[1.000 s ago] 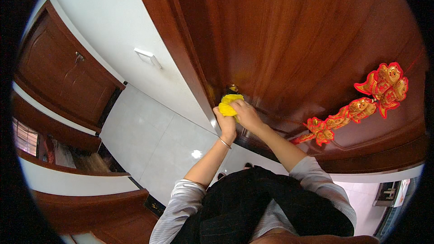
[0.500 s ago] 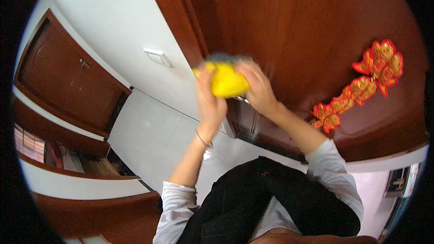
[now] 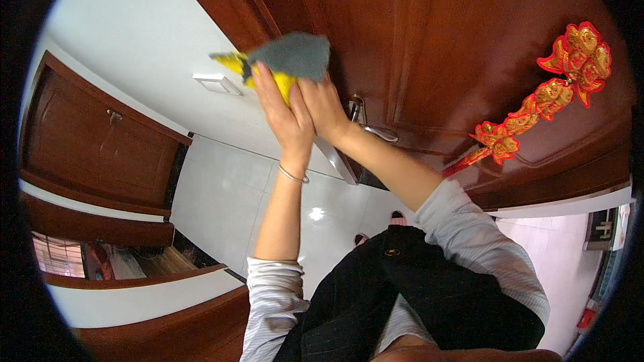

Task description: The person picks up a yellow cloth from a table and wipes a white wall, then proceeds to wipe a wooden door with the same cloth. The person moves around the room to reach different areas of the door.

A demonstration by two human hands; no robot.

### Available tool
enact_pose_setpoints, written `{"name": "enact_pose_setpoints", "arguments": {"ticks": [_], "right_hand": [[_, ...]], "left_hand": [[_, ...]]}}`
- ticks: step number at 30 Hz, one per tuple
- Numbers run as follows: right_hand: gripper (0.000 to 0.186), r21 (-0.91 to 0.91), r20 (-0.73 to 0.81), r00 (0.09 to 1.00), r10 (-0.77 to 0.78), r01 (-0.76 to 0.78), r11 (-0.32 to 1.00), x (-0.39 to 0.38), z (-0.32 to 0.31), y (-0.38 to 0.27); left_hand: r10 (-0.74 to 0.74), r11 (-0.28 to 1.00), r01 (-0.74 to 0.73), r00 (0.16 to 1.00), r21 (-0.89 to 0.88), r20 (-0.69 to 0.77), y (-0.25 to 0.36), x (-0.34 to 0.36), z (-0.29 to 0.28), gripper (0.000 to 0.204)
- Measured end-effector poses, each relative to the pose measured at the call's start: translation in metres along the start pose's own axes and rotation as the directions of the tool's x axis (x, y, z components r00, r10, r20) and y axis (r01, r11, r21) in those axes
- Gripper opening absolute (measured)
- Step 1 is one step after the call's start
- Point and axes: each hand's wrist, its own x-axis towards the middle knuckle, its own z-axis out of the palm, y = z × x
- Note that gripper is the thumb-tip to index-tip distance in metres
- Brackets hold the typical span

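Both my hands are raised together in front of a brown wooden door (image 3: 429, 33), gripping a cloth (image 3: 292, 57) that is grey on one face and yellow on the other. My left hand (image 3: 285, 110) has its fingers against the yellow part, a bangle round its wrist. Close against it, my right hand (image 3: 325, 107) holds the lower right of the cloth, its fingertips partly hidden. The grey face spreads out above the hands, and a yellow corner sticks out to the left. Just right of my right hand is the door's metal lever handle (image 3: 376, 131).
A white light switch (image 3: 216, 84) is on the wall left of the door frame. Red and gold fish ornaments (image 3: 537, 107) hang on the door. Another brown door (image 3: 100, 134) stands far left. Pale floor tiles (image 3: 221, 181) lie below, with my slippers (image 3: 398, 217) on them.
Both hands have moved up and left with the cloth. Its grey side has opened out, where mostly yellow showed before. The door handle has come into fuller view.
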Motion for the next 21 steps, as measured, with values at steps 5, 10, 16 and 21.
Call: {"name": "enact_pose_setpoints", "arguments": {"ticks": [5,10,16,21], "right_hand": [[0.048,-0.024,0.127,0.960,0.251,-0.250,0.968,-0.136,0.049,0.044],[0.044,-0.044,0.141,0.893,0.427,-0.426,0.904,-0.255,0.087,0.086],[0.044,0.006,0.200,0.741,0.641,-0.655,0.756,-0.302,0.098,0.101],[0.039,0.118,0.036,0.851,0.523,-0.523,0.844,-0.229,0.071,0.061]], "left_hand": [[-0.276,0.957,0.290,0.933,-0.029,0.233,-0.060,-0.150,0.024,0.064],[-0.463,0.873,0.487,0.839,-0.018,0.286,-0.100,-0.253,0.053,0.054],[-0.670,0.702,0.707,0.615,0.086,0.417,-0.117,-0.276,0.062,0.049],[-0.520,0.822,0.556,0.821,-0.122,0.237,-0.078,-0.212,0.039,0.053]]}}
